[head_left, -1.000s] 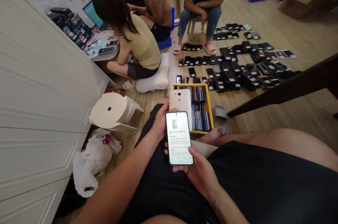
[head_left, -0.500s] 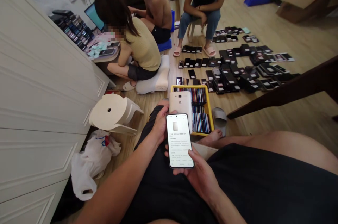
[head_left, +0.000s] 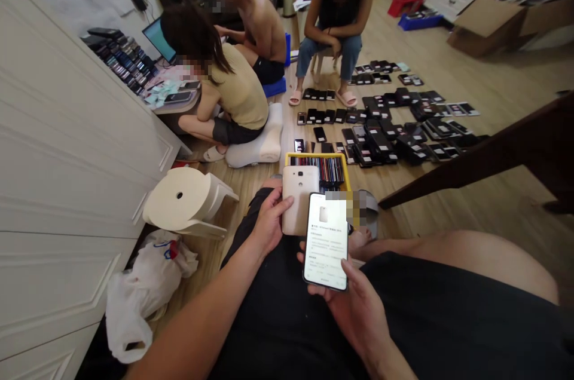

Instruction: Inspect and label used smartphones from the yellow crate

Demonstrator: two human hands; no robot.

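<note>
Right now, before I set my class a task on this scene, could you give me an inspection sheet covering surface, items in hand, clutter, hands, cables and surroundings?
Surface: wood-look floor, with dark phones laid in rows and stacks.
Items in hand: pale device, back showing; lit phone, screen showing.
Clutter: plastic bag and stool to the left; filled yellow crate beyond the hands.
Hands: left hand holds the pale device; right hand holds the lit phone.
Cables: dark cable on the wall near the laptop; at the hands, nothing seen.
Surroundings: three seated people; open cardboard box at far right.
</note>
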